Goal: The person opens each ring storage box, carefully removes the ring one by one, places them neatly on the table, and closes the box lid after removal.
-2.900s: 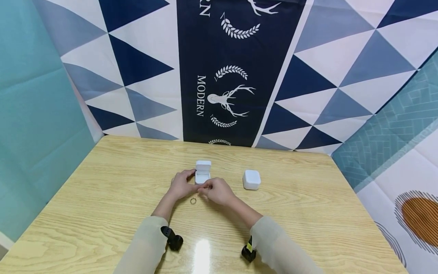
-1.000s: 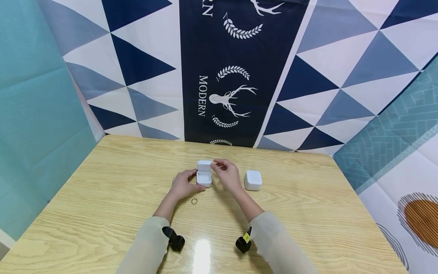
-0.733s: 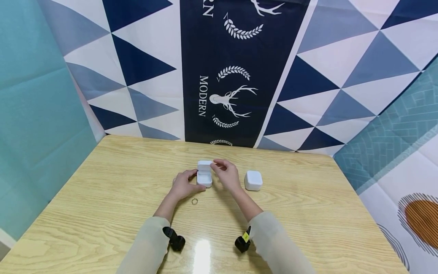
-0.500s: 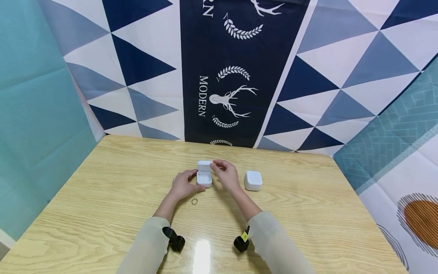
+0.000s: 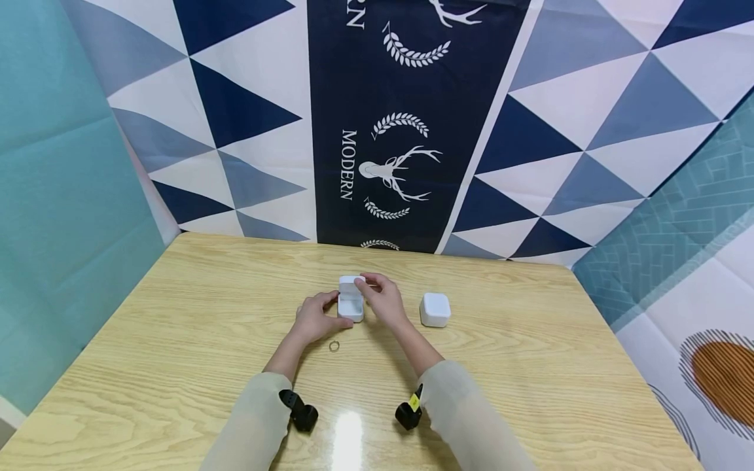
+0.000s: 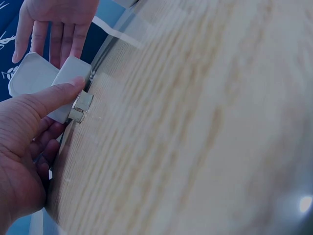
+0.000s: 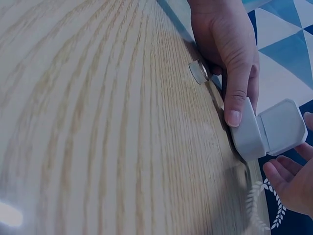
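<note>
A small white ring box stands on the table with its lid raised. My left hand holds the base from the left, its thumb along the front wall, as the left wrist view also shows. At the raised lid's right edge is my right hand, thumb in front and fingers reaching behind. Those fingers look fairly straight in the left wrist view; firm contact with the lid cannot be made out. A metal ring lies on the wood just in front of my left hand, and it also shows in the right wrist view.
A second white box, closed, stands right of my right hand. A small pale item peeks out beyond my left knuckles. The wood-grain table ends at a patterned cloth backdrop.
My right hand has gone from the box's front up to its lid, and lately shifted slightly left so the thumb overlaps the lid's corner. My left hand keeps its hold.
</note>
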`<state>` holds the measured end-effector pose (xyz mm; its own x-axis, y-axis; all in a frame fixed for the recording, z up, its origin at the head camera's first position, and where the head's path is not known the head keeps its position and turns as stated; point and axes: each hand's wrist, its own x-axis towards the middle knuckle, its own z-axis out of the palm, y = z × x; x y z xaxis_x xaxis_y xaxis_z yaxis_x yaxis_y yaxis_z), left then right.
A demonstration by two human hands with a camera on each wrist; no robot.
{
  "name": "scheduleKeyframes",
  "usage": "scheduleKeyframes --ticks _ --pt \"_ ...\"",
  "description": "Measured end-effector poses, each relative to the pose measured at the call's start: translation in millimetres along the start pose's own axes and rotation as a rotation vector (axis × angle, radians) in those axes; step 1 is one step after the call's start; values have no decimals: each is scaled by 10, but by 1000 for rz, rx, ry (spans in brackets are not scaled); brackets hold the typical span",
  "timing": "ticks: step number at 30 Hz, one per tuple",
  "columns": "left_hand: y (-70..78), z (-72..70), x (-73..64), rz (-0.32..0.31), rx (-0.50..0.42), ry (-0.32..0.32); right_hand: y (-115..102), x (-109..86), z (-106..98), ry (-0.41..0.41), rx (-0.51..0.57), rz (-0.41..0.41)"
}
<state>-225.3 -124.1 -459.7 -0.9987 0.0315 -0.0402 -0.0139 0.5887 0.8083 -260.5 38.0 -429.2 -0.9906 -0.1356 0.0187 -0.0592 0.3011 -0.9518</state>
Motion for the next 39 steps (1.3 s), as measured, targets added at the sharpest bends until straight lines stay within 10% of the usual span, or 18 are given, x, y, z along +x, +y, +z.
scheduleKeyframes --ticks 39 --pt "21 8 -3 -10 26 12 15 -39 115 122 74 -10"
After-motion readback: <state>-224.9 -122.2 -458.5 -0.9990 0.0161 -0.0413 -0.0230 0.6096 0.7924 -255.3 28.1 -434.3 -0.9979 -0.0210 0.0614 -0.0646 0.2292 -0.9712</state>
